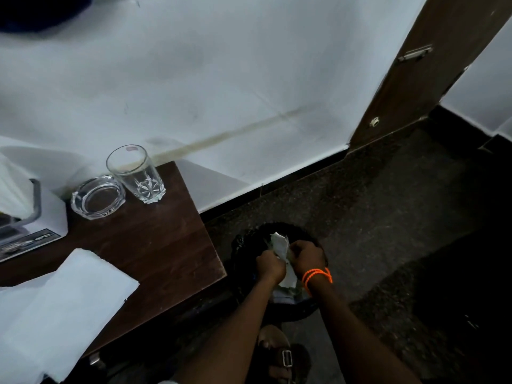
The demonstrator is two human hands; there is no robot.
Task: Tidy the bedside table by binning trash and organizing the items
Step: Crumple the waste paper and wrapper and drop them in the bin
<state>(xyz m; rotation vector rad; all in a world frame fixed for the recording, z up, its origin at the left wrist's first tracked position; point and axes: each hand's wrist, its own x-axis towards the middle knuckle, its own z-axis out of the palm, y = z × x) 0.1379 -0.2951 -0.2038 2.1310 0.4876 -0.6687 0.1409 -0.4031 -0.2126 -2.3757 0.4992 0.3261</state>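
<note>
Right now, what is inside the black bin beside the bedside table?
The bin has a black liner. Over its opening both hands grip crumpled white paper. More pale paper shows below them; the hands and the dark liner hide anything deeper.

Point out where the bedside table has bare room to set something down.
The widest bare wood on the bedside table runs from the ashtray and drinking glass down to the table's right edge, above the white paper sheet. The left side is crowded: a tissue holder and a printed card fill it.
</note>
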